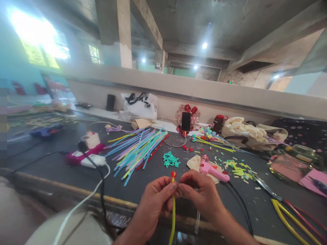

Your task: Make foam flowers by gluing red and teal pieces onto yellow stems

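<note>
Bag (228, 134) at two o'clock is stuffed with cloth (240, 126). Stem (173, 212) is pinched by left hand (157, 196); grip of right hand (201, 191) cannot be told.

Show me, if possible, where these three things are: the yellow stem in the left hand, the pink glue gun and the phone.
Yellow stem (173, 211): head view, its lower length.
Pink glue gun (216, 172): head view, its handle.
Phone (186, 121): head view, its dark screen.

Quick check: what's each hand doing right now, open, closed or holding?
Left hand: closed, holding a yellow pipe cleaner.
Right hand: fingertips pinched closed; cannot tell whether anything is between them.
</note>
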`<state>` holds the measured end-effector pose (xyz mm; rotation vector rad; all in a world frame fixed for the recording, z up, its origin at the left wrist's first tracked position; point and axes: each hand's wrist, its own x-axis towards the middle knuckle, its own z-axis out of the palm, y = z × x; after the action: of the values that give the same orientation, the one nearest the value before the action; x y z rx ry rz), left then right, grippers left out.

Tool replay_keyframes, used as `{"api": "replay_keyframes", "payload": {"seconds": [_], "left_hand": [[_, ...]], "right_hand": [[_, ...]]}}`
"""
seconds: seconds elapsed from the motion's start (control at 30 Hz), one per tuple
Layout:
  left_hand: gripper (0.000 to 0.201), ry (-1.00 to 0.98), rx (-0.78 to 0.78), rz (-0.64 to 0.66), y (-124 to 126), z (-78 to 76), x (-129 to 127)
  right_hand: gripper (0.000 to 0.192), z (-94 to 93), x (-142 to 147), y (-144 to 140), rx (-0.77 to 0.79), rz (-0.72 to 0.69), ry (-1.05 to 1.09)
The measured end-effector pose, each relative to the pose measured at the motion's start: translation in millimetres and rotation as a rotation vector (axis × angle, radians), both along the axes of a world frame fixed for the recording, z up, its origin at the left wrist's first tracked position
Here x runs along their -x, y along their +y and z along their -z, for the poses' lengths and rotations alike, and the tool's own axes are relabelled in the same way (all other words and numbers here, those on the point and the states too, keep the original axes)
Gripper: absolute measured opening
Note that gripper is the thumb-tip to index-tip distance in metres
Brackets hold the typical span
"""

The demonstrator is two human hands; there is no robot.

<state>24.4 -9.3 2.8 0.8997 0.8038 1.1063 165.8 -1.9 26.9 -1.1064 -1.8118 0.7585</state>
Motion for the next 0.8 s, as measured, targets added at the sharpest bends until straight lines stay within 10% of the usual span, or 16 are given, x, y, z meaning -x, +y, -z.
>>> {"api": "replay_keyframes", "payload": {"seconds": [0.27, 0.8], "left_hand": [[0.022, -0.016, -0.010, 0.025, -1.0, -0.5, -1.4], [0.021, 0.080, -0.018, 0.054, 0.8, -4.1, 0.2]], "right_hand": [[0.010, -0.5, 1.2, 1.3, 0.326, -0.113, 0.213], [0.015, 2.0, -6.4, 10.0, 0.430, -0.327, 0.363]]}}
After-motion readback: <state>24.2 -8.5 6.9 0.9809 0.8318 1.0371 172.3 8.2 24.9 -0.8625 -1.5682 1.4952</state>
